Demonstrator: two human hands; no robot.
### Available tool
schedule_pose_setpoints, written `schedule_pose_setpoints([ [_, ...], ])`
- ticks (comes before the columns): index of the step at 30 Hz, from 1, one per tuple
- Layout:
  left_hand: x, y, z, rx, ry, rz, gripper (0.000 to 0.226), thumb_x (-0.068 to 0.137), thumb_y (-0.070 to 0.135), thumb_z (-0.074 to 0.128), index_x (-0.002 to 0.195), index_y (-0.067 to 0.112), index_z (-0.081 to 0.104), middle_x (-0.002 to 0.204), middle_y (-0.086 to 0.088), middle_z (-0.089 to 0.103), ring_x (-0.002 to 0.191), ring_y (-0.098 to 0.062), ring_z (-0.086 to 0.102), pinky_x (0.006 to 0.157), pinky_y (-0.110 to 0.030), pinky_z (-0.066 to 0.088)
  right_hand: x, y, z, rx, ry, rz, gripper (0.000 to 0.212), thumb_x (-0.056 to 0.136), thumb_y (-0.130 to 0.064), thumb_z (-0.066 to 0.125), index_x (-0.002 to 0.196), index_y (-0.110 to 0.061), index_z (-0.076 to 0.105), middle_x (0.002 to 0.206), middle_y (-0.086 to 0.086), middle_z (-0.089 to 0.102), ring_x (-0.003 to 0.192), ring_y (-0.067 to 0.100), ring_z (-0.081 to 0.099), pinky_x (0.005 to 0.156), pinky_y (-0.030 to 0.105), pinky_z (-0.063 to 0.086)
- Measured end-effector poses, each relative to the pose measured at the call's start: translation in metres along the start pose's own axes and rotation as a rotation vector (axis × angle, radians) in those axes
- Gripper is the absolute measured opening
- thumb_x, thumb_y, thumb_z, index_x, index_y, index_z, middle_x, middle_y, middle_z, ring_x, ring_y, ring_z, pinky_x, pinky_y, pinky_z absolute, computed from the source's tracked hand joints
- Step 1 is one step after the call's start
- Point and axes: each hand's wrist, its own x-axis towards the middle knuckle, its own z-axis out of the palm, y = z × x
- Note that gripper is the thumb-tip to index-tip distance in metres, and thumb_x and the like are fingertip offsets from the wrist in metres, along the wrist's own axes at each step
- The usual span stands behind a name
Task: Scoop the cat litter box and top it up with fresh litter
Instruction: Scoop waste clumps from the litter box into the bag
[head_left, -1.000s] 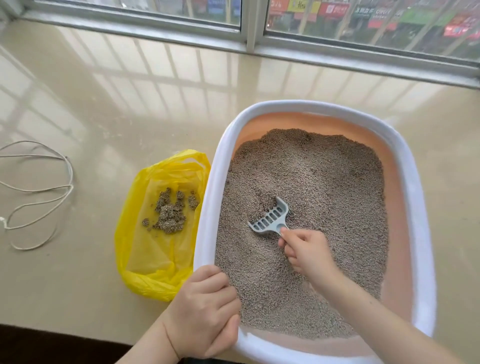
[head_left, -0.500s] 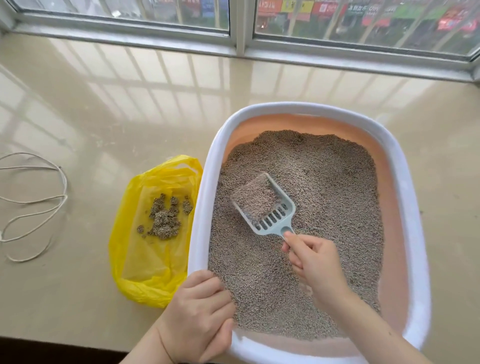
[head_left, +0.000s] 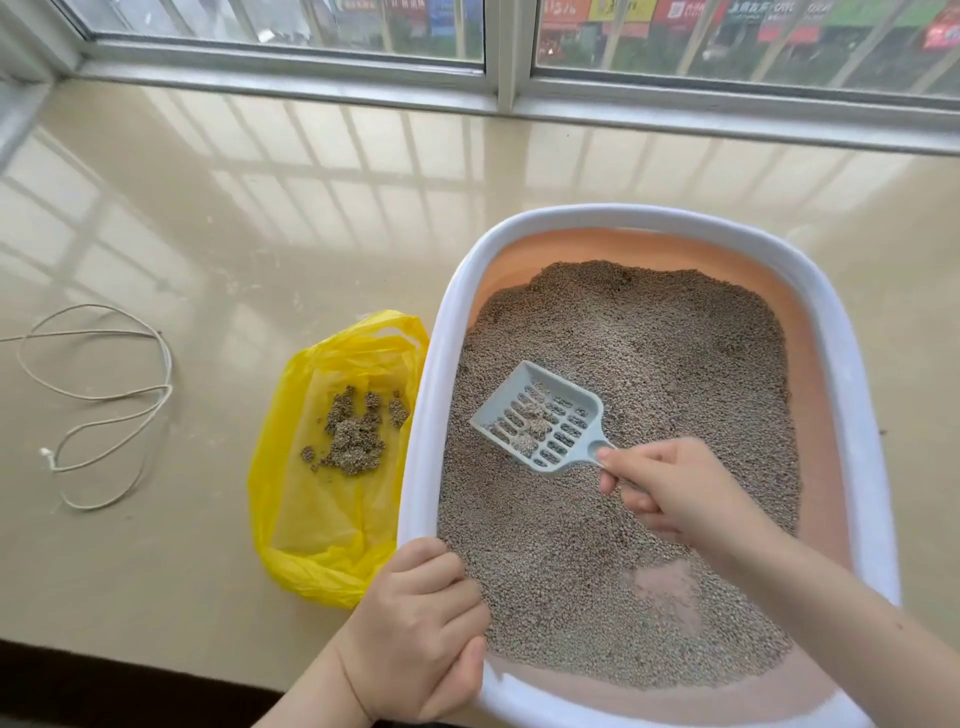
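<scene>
A white-rimmed litter box (head_left: 852, 374) with a peach inner wall holds grey litter (head_left: 649, 374). My right hand (head_left: 670, 488) grips the handle of a pale blue slotted scoop (head_left: 545, 421), held just above the litter on the left side. A few small clumps lie on the scoop's slots; most loose litter is gone from it. My left hand (head_left: 415, 629) grips the near left corner of the box rim. A yellow plastic bag (head_left: 322, 509) lies open on the floor left of the box, with a pile of clumps (head_left: 356, 431) inside.
The box sits on a glossy beige floor (head_left: 208, 234) below a window frame (head_left: 498, 88). A looped white cord (head_left: 111, 395) lies on the floor at the far left. A bare patch of box bottom (head_left: 670, 587) shows near the front.
The scoop went from dug into the litter, to lifted full, to nearly sifted with only clumps left. My right hand moved slightly up and left. My left hand stayed on the rim.
</scene>
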Motion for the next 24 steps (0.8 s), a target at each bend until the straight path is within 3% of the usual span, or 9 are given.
schedule_pose_setpoints([
  [7, 0.000, 0.001, 0.000, -0.016, 0.019, 0.000, 0.028, 0.085, 0.022, 0.038, 0.058, 0.018, 0.043, 0.062, 0.001, 0.033, 0.059, -0.022, 0.040, 0.068, -0.028, 0.039, 0.045, -0.060, -0.006, -0.423, 0.027, 0.078, 0.023, 0.092, -0.019, 0.060, 0.079, -0.001, 0.067, 0.043, -0.003, 0.052, 0.031, 0.007, 0.037, 0.031, 0.015, 0.027],
  [11, 0.001, 0.000, 0.000, -0.004, 0.016, 0.006, 0.030, 0.087, 0.024, 0.036, 0.059, 0.018, 0.043, 0.062, 0.001, 0.034, 0.059, -0.022, 0.038, 0.067, -0.029, 0.040, 0.072, -0.090, 0.006, -0.532, -0.024, 0.057, 0.017, 0.092, -0.011, 0.058, 0.086, 0.003, 0.065, 0.043, -0.002, 0.051, 0.031, 0.006, 0.037, 0.031, 0.015, 0.028],
  [20, 0.001, 0.001, 0.001, -0.009, 0.040, -0.006, 0.030, 0.087, 0.023, 0.036, 0.058, 0.018, 0.042, 0.061, 0.001, 0.032, 0.058, -0.021, 0.039, 0.067, -0.029, 0.040, 0.079, -0.037, -0.017, -0.233, -0.193, -0.056, 0.025, 0.090, -0.026, 0.063, 0.077, -0.006, 0.070, 0.048, -0.002, 0.046, 0.040, 0.012, 0.029, 0.038, 0.018, 0.022],
  [24, 0.001, 0.001, -0.001, -0.009, 0.013, 0.008, 0.030, 0.088, 0.024, 0.036, 0.059, 0.018, 0.044, 0.061, 0.001, 0.036, 0.060, -0.022, 0.039, 0.069, -0.029, 0.040, 0.062, -0.016, -0.015, -0.070, -0.119, -0.091, 0.029, 0.090, -0.027, 0.062, 0.075, -0.004, 0.069, 0.048, 0.000, 0.043, 0.038, 0.010, 0.027, 0.036, 0.017, 0.021],
])
